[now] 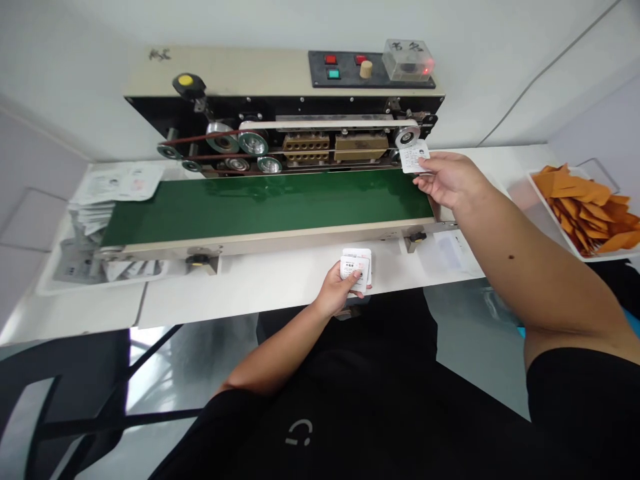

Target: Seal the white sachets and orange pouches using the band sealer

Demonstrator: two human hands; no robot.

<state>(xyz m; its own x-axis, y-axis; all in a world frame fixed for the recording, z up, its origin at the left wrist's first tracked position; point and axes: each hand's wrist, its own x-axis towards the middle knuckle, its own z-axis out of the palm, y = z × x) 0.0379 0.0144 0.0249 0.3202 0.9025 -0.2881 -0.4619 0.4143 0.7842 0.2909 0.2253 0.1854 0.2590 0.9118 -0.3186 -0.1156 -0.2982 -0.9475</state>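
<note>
My right hand (447,179) pinches a small white printed sachet (413,157) by its side. That sachet's upper edge is at the right end of the band sealing machine (280,73), just below a metal pulley (407,137). Closed around a few similar sachets (354,268), my left hand (336,288) is in front of the machine, near the table's front edge, with its thumb on top. A green conveyor belt (270,203) runs along the machine's front. Whether the right sachet's edge is between the sealing bands is hidden.
Many white sachets (117,185) pile up at the belt's left end, over a white tray (75,287). On the right stands a white bin (553,213) of orange pouches (590,207). Red and green switches, a knob (366,69) and a clear box (409,60) top the machine.
</note>
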